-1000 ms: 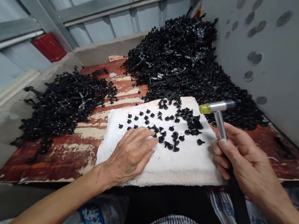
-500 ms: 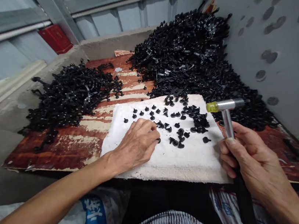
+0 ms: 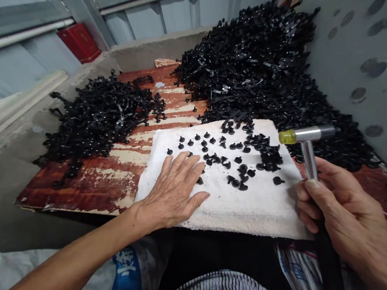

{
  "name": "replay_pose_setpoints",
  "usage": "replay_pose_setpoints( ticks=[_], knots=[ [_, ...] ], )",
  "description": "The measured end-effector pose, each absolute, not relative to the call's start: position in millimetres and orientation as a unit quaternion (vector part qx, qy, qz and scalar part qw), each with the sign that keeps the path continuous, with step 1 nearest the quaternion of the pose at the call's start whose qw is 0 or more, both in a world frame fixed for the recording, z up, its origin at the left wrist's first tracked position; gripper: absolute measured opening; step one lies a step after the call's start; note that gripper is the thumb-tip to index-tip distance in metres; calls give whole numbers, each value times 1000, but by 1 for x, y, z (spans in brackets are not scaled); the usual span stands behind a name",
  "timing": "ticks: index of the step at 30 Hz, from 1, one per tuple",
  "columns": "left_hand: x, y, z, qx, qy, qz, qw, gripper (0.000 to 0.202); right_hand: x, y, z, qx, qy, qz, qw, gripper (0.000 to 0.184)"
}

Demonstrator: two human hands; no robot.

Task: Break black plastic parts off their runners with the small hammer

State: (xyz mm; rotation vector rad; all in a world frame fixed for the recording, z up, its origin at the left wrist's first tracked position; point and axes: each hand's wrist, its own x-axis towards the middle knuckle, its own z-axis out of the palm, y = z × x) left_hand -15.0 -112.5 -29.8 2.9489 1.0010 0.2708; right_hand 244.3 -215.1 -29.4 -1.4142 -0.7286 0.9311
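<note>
My left hand [image 3: 173, 191] lies palm down over the left part of a white cloth pad [image 3: 231, 211], fingers spread. A small black disc-shaped part with a stem [image 3: 199, 180] shows between its fingers; whether the hand touches it I cannot tell. Several like it stand in loose rows just beyond the fingertips, and a cluster of black parts [image 3: 266, 151] lies at the pad's right side. My right hand [image 3: 346, 210] is closed around the dark handle of a small hammer [image 3: 310, 160], held upright at the pad's right edge. The hammer's head has a yellow face on the left and a dark one on the right.
A tall heap of black parts [image 3: 250, 60] fills the back right; a smaller pile of black strip-like pieces [image 3: 99, 115] lies left on the worn red-brown board [image 3: 125, 173]. A grey spotted panel [image 3: 365, 58] closes the right side. A red box [image 3: 79, 43] sits behind.
My left hand's fingers have gone from curled around a black part to spread out flat. The hammer stays in my right hand. The whole view has shifted slightly, moving the scene rightward.
</note>
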Motion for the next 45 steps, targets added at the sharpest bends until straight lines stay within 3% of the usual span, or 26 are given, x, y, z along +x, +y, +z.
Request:
replay_pose_setpoints(
  ticks=[13, 20, 29, 45],
  knots=[
    [-5, -99, -32, 946, 304, 112, 13, 58, 245, -214, -33, -627, -318, 372, 606, 48],
    [-21, -94, -30, 944, 312, 109, 12, 48, 246, -215, -34, -625, -318, 371, 609, 46],
    [-35, -124, -33, 929, 305, 211, -7, 47, 243, -214, -33, -635, -320, 355, 607, 48],
    [6, -123, -35, 941, 270, 205, -10, 53, 245, -214, -33, -627, -323, 367, 607, 48]
  ],
)
